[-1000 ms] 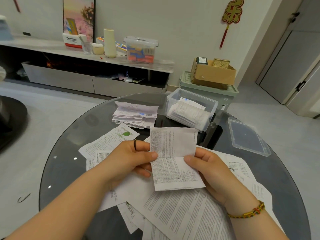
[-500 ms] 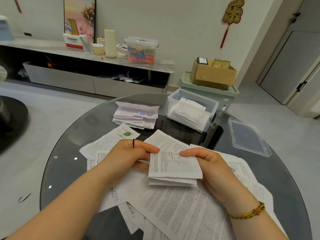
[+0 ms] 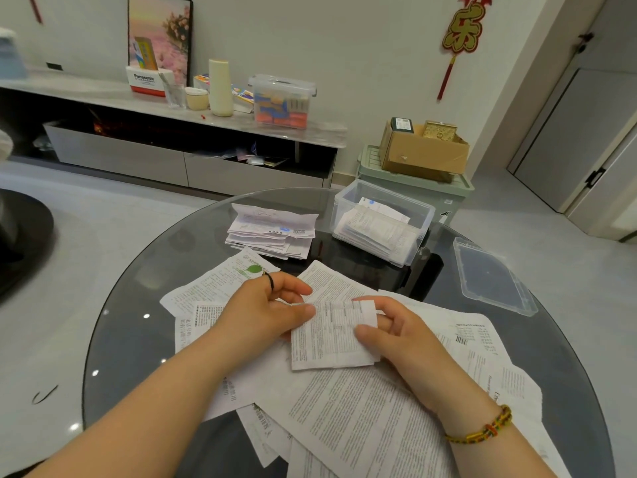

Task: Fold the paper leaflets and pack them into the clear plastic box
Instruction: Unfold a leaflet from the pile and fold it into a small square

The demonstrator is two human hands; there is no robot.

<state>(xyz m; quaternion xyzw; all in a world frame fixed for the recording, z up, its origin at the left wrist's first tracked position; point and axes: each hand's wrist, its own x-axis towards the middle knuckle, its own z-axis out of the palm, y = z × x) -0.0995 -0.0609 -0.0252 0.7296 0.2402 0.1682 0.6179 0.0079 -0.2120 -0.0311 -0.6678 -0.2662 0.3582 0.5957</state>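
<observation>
Leaflet (image 3: 327, 343), folded, pinched between fingers of left hand (image 3: 265, 315) and right hand (image 3: 403, 339), thumbs on top

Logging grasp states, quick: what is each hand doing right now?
Left hand: pinches the left edge of the folded leaflet.
Right hand: grips the same leaflet's right edge, thumb on top.

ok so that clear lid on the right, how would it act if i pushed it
The clear lid looks thin and empty, so probably light and slightly bendy. Lying flat on the smooth glass table, it would likely slide rather than tip. It sits near the rim, so an outward push could send it off.
</observation>
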